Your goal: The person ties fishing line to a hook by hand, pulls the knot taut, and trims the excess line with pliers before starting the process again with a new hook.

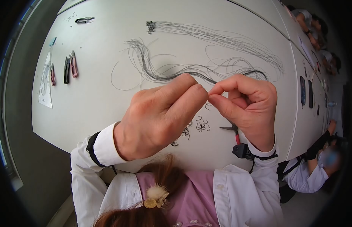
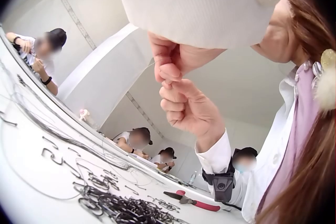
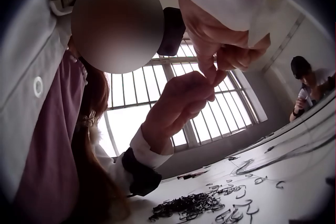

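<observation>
Both hands are raised over the table, their fingertips meeting in front of the chest. My left hand (image 1: 161,113) pinches with thumb and forefinger, its back turned to the head camera. Opposite it, my right hand (image 1: 253,100) pinches with thumb and curled forefinger at the same spot. What they hold is tiny and almost wholly covered by the fingertips; I cannot tell its kind. Below lie loose fish hooks (image 1: 201,125), and a dark pile of hooks (image 2: 131,205) shows in the left wrist view. Just beyond the hands stretches a loose bundle of dark fishing lines (image 1: 172,76).
A second bundle of lines (image 1: 206,34), with hooks gathered at one end, lies farther back. Red-handled pliers (image 2: 191,201) rest near the right wrist. Thread snips (image 1: 73,64) and a clear ruler (image 1: 45,83) lie at left. Other people sit along the tables at right.
</observation>
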`<state>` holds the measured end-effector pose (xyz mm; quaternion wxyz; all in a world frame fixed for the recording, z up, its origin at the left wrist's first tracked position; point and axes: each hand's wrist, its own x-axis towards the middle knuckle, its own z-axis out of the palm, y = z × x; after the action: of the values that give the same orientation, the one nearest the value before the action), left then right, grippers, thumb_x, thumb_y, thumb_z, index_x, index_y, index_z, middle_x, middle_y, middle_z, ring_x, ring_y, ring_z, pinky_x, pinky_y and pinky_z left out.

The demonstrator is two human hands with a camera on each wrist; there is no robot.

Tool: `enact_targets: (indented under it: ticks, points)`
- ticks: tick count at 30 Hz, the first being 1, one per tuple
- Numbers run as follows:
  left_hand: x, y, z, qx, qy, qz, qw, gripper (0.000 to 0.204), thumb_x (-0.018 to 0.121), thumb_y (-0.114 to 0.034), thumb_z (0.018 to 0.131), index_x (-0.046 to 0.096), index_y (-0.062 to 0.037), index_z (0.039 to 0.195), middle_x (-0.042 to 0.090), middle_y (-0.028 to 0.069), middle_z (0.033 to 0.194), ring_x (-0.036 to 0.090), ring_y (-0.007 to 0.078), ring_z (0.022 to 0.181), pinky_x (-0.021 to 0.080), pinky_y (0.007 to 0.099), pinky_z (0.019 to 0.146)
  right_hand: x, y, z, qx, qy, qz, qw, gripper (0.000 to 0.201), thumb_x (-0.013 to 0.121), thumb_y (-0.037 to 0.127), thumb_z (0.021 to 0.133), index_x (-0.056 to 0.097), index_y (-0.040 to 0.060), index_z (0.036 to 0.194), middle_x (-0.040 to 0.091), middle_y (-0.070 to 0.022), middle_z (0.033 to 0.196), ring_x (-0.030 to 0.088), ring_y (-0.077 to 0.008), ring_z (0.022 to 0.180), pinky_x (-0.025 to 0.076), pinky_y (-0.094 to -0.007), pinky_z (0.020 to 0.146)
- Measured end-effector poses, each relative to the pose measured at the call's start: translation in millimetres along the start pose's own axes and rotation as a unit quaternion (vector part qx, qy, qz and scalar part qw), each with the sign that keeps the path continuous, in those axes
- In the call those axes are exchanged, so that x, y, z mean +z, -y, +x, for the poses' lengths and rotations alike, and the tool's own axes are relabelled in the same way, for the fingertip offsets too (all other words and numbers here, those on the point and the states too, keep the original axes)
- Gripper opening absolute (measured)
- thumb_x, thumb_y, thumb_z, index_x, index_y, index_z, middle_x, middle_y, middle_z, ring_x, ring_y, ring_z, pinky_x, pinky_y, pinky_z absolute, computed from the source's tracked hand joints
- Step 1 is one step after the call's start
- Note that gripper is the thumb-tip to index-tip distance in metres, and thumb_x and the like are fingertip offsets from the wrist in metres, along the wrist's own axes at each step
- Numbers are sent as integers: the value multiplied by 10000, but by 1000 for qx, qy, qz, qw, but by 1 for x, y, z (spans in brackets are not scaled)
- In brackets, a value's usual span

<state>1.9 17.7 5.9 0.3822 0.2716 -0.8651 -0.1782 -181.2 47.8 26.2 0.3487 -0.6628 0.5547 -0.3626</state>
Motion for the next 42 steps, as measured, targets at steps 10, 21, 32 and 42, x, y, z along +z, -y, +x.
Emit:
enact_targets:
  ticks: [10,21,32,42]
  points:
    - [2,1,2,-83,2,-86,993,144,701,65,698,602,-9,771,603,41,720,577,86,559,464,205,490,2,-3,3,75,18,101,992,35,647,-7,743,625,12,763,288,98,488,270,9,463,245,-180,426]
    - [-1,1,3,-84,7,-79,993,128,672,99,708,604,4,760,602,57,721,587,97,583,461,204,501,1,-1,4,81,16,125,989,59,676,2,744,644,8,793,287,97,489,263,8,457,227,-179,427]
    - [-8,-1,5,-112,19,-129,985,106,642,110,722,586,21,739,604,71,733,584,108,596,448,211,516,-30,13,-3,-101,9,-143,984,169,731,-63,629,665,21,761,459,25,589,360,-40,507,259,-195,457]
    - [-23,-13,6,-162,36,-284,944,98,629,102,735,564,34,764,591,95,755,529,83,577,413,209,511,-17,-12,17,-151,36,20,988,111,749,15,646,661,45,708,534,-13,618,411,-88,506,320,-231,465]
